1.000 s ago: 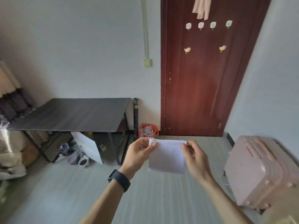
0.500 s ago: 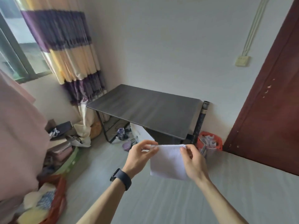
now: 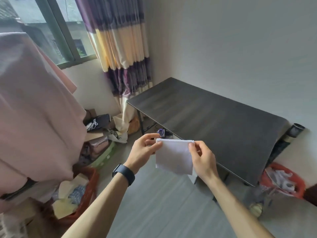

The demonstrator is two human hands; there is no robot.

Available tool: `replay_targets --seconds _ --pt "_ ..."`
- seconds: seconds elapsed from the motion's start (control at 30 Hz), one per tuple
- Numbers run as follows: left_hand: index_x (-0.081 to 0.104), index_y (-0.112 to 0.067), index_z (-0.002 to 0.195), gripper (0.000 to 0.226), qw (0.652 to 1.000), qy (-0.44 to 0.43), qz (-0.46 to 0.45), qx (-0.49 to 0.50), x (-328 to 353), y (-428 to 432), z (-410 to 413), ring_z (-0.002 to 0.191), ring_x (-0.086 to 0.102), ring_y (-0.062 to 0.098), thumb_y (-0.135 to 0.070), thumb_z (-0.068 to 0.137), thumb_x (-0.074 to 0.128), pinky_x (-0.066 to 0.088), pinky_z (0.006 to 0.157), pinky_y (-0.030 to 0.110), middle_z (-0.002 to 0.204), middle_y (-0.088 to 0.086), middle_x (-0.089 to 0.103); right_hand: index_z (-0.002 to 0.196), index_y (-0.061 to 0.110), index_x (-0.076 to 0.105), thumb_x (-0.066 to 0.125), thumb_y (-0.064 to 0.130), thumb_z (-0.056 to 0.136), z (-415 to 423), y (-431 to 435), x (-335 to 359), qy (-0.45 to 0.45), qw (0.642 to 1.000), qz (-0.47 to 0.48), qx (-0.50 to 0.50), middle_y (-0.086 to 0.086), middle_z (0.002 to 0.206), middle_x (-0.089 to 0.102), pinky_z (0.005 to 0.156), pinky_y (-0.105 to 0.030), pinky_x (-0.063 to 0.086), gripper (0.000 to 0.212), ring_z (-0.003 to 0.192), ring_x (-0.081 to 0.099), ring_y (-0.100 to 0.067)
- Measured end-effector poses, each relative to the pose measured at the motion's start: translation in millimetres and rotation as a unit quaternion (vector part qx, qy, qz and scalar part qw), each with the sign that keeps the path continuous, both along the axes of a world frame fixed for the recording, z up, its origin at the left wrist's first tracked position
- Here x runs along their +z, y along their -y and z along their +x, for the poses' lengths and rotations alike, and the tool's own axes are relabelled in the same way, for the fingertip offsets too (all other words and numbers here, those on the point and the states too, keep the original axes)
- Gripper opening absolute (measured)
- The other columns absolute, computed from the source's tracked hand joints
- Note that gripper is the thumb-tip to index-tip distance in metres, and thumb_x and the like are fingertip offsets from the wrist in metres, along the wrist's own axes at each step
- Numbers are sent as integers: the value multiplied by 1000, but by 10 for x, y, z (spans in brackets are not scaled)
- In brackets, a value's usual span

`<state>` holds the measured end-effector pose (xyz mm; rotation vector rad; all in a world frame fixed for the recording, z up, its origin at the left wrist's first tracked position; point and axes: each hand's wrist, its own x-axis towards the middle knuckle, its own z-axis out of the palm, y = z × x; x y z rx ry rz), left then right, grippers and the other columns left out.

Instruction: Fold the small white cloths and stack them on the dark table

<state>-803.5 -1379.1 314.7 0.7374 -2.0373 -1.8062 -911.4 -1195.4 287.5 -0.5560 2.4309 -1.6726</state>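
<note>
A left hand (image 3: 144,150) and right hand (image 3: 201,157) each pinch an upper corner of a small folded white cloth (image 3: 173,156), which hangs between them in the air. The dark table (image 3: 223,121) lies just beyond. Keeping corners aligned should keep the fold neat when laid down
</note>
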Motion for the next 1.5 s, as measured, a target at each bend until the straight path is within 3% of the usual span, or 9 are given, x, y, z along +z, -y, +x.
replay_targets --seconds 0.2,0.4,0.57,0.7,0.83,1.0,1.1,1.27,1.5 --pt "72 -23 104 13 996 14 47 78 -283 703 -575 86 68 12 -24 91 71 57 79 32 98 6 73 88 20 51 47 25 102 -617 977 -265 -7 999 27 27 5 71 60 57 -14 38 16 73 55 -3" --pt "55 -33 111 16 990 9 -77 115 -737 1433 -1291 66 54 14 -27 97 57 47 68 32 92 -13 58 90 18 47 40 27 104 -1162 1916 -570 19 999 43 12 4 71 58 58 -18 40 18 70 54 -5" --pt "44 -35 124 26 987 40 -136 77 -1053 2128 -1896 88 59 33 -26 101 50 46 80 35 111 -5 61 88 19 47 41 30 104 -1591 2554 -713 66 995 69 -25 5 70 57 58 -20 39 21 64 51 -4" --pt "45 -35 120 24 993 85 -71 50 -1130 2555 -2351 78 57 12 -24 100 52 40 71 26 96 -10 57 85 16 48 40 34 104 -1958 2930 -858 107 988 92 -62 5 67 55 58 -16 39 27 60 49 -6" --pt "48 -36 117 18 992 126 -13 13 -1311 2897 -2848 80 57 9 -32 99 52 46 71 25 100 -4 57 88 14 51 39 37 103 -2374 3245 -1065 169 974 101 -111 0 76 59 59 -16 38 30 68 51 -12" --pt "48 -34 122 23 986 160 -32 -28 -1587 3313 -3598 78 54 -7 -30 99 51 41 64 8 99 -4 57 90 15 51 39 39 103 -3045 3623 -1367 212 960 105 -150 -2 78 60 59 -27 40 29 66 51 -15" --pt "47 -34 122 24 981 185 -35 -37 -1722 3568 -4145 75 54 -4 -30 99 51 41 63 8 95 -5 57 87 15 49 39 38 103 -3515 3870 -1522 228 955 106 -160 -2 74 57 58 -28 40 30 64 49 -17" --pt "46 -34 124 25 973 220 -37 -61 -1927 3879 -5002 90 56 4 -32 100 51 43 72 17 97 -8 57 92 16 48 36 39 104 -4258 4176 -1716 232 947 128 -182 3 80 58 59 -30 42 28 70 53 -14" --pt "49 -38 123 24 959 249 -68 -114 -2313 4219 -6020 93 56 3 -36 100 49 44 79 24 104 -16 57 100 19 48 30 41 104 -5074 4510 -2022 228 933 171 -219 2 90 61 74 -41 50 28 84 57 -22"
